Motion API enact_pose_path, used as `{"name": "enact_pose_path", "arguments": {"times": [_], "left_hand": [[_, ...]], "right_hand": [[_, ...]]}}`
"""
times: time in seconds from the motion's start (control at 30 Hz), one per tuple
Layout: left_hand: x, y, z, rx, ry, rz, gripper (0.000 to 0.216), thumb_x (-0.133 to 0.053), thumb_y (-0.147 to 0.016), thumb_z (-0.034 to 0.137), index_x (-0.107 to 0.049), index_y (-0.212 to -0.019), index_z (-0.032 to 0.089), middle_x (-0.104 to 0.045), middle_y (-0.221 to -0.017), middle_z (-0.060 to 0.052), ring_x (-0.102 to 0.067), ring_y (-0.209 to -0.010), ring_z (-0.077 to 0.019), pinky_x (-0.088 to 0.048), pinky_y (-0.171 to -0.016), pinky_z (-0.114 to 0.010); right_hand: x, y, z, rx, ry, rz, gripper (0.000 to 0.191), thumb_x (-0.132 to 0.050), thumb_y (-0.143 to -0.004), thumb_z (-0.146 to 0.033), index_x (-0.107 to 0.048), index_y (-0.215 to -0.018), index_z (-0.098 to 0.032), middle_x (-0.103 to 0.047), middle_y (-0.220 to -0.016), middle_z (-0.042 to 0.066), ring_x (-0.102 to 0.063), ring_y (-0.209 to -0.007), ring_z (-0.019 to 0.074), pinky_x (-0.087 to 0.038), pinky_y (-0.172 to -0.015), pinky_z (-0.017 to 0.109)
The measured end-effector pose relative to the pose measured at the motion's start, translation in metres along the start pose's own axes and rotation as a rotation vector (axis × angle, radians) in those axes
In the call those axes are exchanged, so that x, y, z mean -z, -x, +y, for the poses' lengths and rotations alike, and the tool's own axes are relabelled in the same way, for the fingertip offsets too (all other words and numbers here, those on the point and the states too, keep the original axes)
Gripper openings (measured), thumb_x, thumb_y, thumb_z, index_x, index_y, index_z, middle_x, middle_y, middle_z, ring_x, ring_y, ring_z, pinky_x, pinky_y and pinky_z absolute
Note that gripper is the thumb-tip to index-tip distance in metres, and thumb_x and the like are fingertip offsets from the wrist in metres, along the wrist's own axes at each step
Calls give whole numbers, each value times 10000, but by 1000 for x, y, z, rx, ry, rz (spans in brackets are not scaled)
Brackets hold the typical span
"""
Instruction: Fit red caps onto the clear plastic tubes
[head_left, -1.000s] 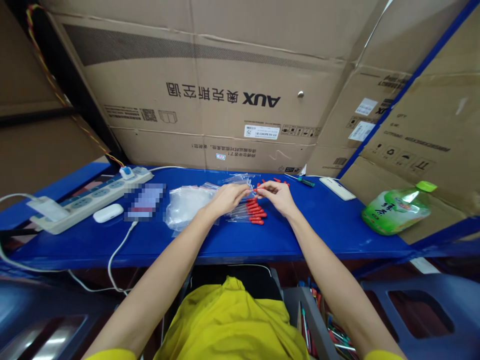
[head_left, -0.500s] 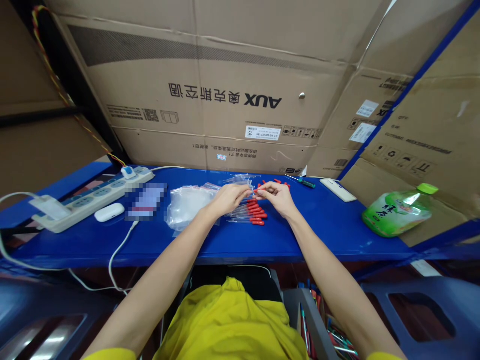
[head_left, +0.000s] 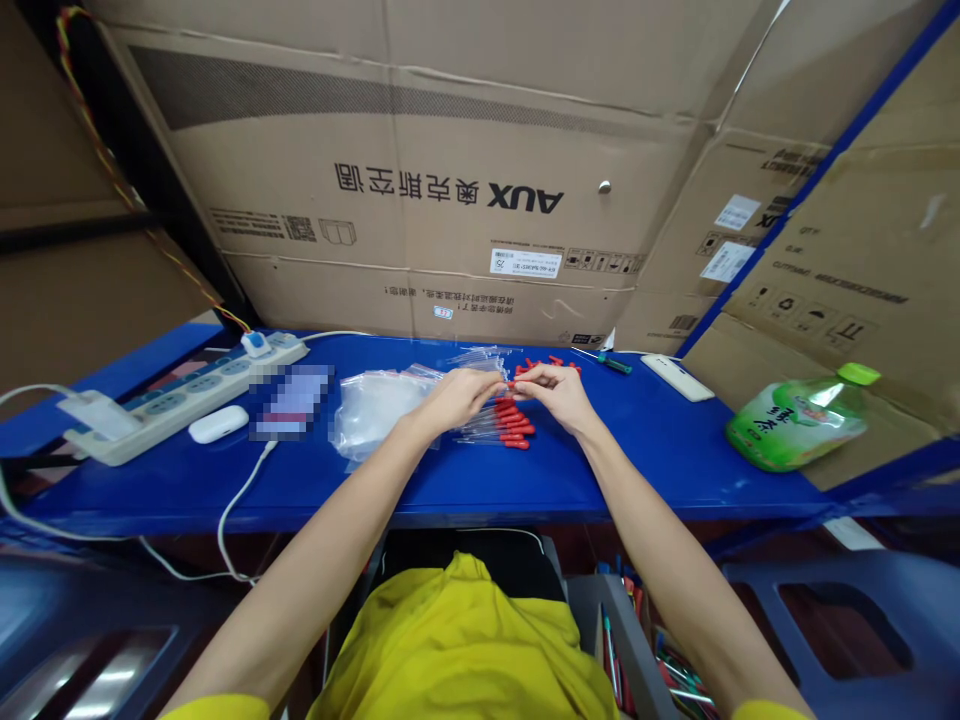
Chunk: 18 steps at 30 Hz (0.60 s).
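My left hand [head_left: 463,398] is closed in a pinch over the middle of the blue table, on what appears to be a thin pale rod, mostly hidden by the fingers. Meeting its fingertips, my right hand [head_left: 559,393] pinches a small red handle [head_left: 511,384]. Below the hands lies a row of thin rods with red handles [head_left: 514,428], handles to the right. Loose thin pale rods [head_left: 480,357] are heaped behind my left hand. Several loose red handles [head_left: 555,361] lie behind my right hand. Clear zip bags [head_left: 379,408] are stacked left of my left hand.
A green-handled screwdriver [head_left: 615,364] and a white flat device [head_left: 677,378] lie back right, near a green bottle [head_left: 799,420]. Leftward are a phone [head_left: 296,400], a white case [head_left: 218,425] and a power strip [head_left: 199,390]. Cardboard [head_left: 450,120] walls the back. A grey bin [head_left: 626,640] stands below.
Both hands stay together in nearly the same place, still pinching. The camera view has shifted very slightly; nothing else has visibly moved.
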<state>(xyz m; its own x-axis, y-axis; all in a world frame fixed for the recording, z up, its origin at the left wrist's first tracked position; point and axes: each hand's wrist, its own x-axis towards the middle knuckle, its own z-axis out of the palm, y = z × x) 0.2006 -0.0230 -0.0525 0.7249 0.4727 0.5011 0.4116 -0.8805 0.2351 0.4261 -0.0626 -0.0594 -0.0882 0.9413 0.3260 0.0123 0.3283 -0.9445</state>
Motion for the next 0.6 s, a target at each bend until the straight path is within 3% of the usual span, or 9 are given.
{"name": "enact_pose_path", "arguments": {"times": [0.43, 0.6], "left_hand": [[-2, -3, 5, 60, 76, -2, 436, -340, -1129, 421, -666, -947, 194, -671, -755, -25, -606, -679, -172, -359, -661, -270], [-1, -2, 4, 134, 28, -46, 440, -352, -1126, 439, -672, -924, 214, -719, -829, -41, -652, -773, -198, -387, -685, -272]], "right_hand": [[0, -2, 2, -9, 15, 6, 453, -936, -632, -589, -775, -812, -206, -808, -802, 54, -797, -781, 268, -679, -795, 436], [4, -4, 5, 62, 189, -40, 388, -859, -757, -552, -798, -907, -200, -807, -831, 51, -766, -778, 233, -627, -783, 374]]}}
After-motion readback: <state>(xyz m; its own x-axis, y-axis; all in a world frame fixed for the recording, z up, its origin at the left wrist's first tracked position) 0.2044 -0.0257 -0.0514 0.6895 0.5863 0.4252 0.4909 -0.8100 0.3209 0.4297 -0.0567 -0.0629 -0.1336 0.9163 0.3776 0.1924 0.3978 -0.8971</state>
